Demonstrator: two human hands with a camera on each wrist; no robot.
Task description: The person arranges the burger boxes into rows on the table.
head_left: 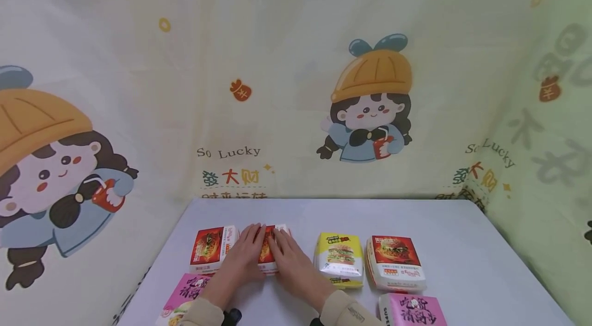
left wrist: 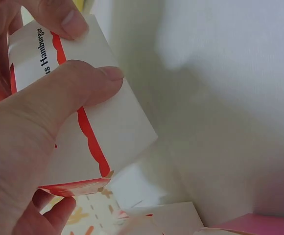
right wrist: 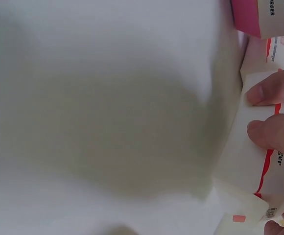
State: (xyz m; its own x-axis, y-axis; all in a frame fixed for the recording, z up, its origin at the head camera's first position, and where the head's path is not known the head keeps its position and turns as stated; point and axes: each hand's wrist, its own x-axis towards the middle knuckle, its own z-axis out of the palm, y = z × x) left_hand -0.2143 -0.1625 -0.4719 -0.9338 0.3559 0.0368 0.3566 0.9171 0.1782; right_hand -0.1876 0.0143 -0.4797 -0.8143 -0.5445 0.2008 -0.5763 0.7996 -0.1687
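Observation:
A red-and-white hamburger box [head_left: 266, 254] sits on the table between both hands. My left hand [head_left: 241, 262] holds its left side, and my right hand [head_left: 296, 265] holds its right side. In the left wrist view, both thumbs press the white near face of this hamburger box [left wrist: 117, 122], with fingers curled around its far sides. The right wrist view shows the same two thumbs on the box [right wrist: 240, 152]. Close to the left hand stands another red-and-white hamburger box [head_left: 208, 249]. To the right of the hands is a yellow hamburger box [head_left: 341, 259].
Farther right stands a third red-and-white box [head_left: 395, 261]. A pink box [head_left: 413, 310] lies in front of it, cut off by the frame edge. Another pink box [head_left: 178, 300] is at the near left, partly behind the left forearm. The white table [head_left: 472, 264] ends at a printed cloth backdrop.

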